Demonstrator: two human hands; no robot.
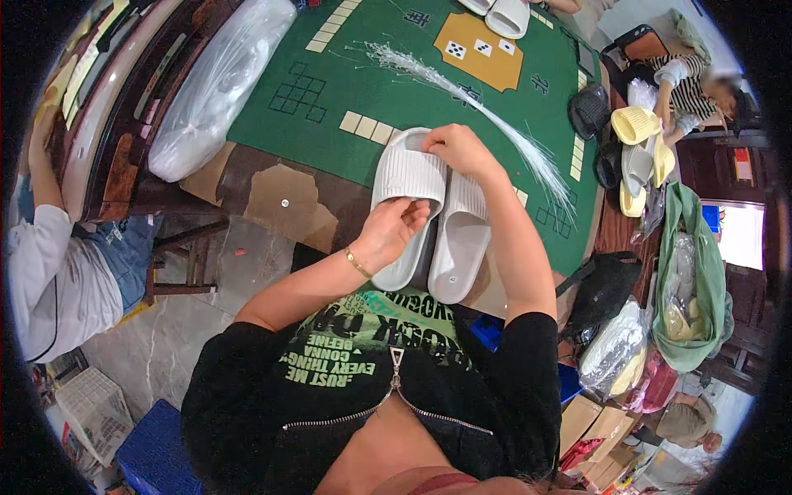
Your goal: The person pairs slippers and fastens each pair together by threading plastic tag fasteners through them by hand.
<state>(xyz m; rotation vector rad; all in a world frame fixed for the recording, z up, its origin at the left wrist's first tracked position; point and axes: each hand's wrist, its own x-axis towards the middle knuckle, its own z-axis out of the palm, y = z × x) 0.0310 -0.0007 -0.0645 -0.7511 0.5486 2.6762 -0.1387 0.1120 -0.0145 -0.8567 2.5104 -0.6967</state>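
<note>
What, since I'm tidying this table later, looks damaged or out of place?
A ragged light-brown patch at the table edge, left of the white slippers, looks torn or peeled; I can't tell which. The bundle of white strands on the green mat also looks untidy, its ends splayed loosely.

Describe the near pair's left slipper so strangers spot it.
Find the green mat; two pale ridged slippers lie at its near edge. Take the left slipper: unlike the right slipper, it has the left hand at its strap, the right hand at its toe.
</note>
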